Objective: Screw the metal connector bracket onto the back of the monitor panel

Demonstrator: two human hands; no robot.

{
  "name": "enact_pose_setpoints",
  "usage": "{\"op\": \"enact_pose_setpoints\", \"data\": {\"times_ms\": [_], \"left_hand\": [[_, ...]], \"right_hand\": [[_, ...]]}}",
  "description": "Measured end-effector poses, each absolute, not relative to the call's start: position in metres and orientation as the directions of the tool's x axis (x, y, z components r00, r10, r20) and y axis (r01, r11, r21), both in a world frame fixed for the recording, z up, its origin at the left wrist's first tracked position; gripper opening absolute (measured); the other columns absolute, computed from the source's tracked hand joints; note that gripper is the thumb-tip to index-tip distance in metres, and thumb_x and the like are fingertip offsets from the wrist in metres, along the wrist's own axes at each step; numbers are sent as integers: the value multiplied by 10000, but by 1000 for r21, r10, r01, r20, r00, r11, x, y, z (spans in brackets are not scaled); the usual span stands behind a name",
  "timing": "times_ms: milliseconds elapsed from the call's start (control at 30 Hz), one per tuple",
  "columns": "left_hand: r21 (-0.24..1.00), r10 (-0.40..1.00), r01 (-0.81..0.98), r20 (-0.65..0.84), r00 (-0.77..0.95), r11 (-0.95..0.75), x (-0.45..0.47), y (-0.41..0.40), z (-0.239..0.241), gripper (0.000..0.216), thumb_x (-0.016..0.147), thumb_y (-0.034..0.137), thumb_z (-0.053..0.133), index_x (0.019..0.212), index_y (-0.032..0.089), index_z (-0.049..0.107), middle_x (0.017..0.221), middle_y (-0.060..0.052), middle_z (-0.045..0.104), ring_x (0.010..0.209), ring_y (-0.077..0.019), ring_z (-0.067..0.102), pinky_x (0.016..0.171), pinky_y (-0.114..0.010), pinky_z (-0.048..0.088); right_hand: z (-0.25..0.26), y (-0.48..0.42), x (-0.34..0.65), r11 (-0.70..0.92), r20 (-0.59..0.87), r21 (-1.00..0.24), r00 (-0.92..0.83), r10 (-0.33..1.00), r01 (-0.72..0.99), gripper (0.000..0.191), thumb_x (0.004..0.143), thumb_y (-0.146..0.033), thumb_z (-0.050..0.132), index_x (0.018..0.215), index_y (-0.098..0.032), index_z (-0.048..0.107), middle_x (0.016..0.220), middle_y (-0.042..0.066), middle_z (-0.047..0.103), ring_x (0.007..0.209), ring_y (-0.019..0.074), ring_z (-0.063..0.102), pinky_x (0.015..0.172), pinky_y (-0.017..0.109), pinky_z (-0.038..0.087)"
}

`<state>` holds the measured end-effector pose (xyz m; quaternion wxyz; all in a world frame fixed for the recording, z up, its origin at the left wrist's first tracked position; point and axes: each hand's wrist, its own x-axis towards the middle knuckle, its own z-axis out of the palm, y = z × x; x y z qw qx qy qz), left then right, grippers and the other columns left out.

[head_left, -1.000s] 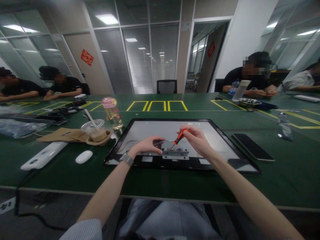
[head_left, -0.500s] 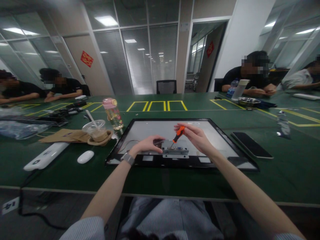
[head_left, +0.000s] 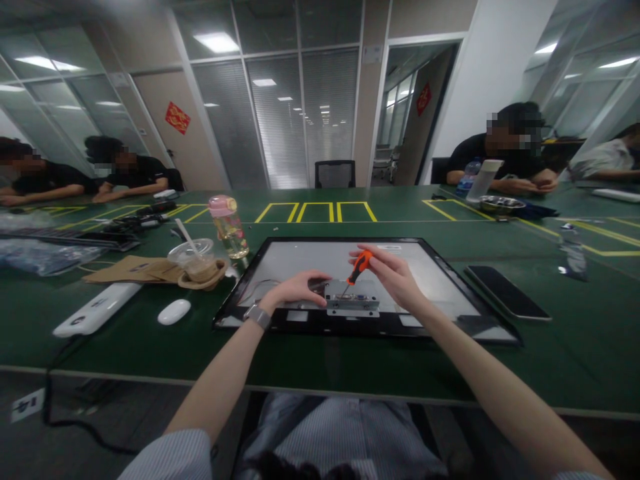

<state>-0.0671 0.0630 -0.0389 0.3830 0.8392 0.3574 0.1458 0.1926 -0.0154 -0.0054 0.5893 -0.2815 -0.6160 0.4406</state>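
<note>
In my right hand (head_left: 393, 273) is an orange and black screwdriver (head_left: 360, 267), tilted, its shaft pointing down and left. Its tip meets a metal bracket (head_left: 353, 305) that carries connectors; which screw or slot it touches is too small to tell. My left hand (head_left: 300, 289), with a watch on the wrist, grips the left end of that bracket between thumb and fingers. Beneath both hands lies a flat display panel (head_left: 280, 257) with a black frame and a pale grey back.
Left of the panel are a pink-capped bottle (head_left: 227, 227), an iced drink cup (head_left: 197, 260), a white mouse (head_left: 174, 311) and a white power strip (head_left: 97, 310). A black phone (head_left: 507, 292) lies to the right. Other people sit around the green table (head_left: 320, 370).
The whole view has shifted very slightly. Both hands, the screwdriver and the bracket keep nearly the same places relative to each other.
</note>
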Motion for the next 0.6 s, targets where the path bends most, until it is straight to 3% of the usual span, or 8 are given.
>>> {"op": "enact_pose_setpoints", "data": {"times_ms": [167,267,400,500,600], "left_hand": [[745,702,473,-8,712,-470,-66,63,-39,762,643,401,867,1337,236,601,1419,-93,571,1312,-294,521,1153,-433,357],[740,701,476,-9,713,-476,-67,64,-40,770,648,418,863,1345,232,595,1423,-97,564,1308,-299,522,1156,-441,354],[743,702,479,-18,712,-467,-68,65,-41,776,646,425,866,1347,234,593,1425,-100,560,1306,-308,524,1154,-448,359],[757,703,470,-20,711,-454,-68,66,-42,768,643,408,871,1341,242,598,1417,-97,566,1305,-308,526,1148,-450,366],[759,699,468,-25,715,-452,-68,67,-43,780,643,417,871,1350,243,591,1419,-100,562,1299,-310,528,1136,-455,379]], "right_hand": [[-8,-12,194,460,463,-886,-40,886,-60,305,760,-448,790,1002,-263,771,967,32,761,924,238,703,960,470,523],[-6,-12,196,490,491,-871,-51,870,-22,289,804,-457,747,1014,-260,771,1008,43,761,961,244,700,967,460,514],[-5,-12,199,480,491,-870,-134,861,-111,301,864,-457,683,1097,-280,755,1095,61,769,1067,263,693,1019,483,484],[-6,-11,198,425,452,-885,-135,882,-191,317,813,-450,744,1089,-294,757,1035,49,782,1036,254,703,1018,495,486],[-6,-12,197,401,419,-901,-94,903,-163,297,741,-439,810,998,-292,782,952,25,779,959,235,706,1025,495,484]]}}
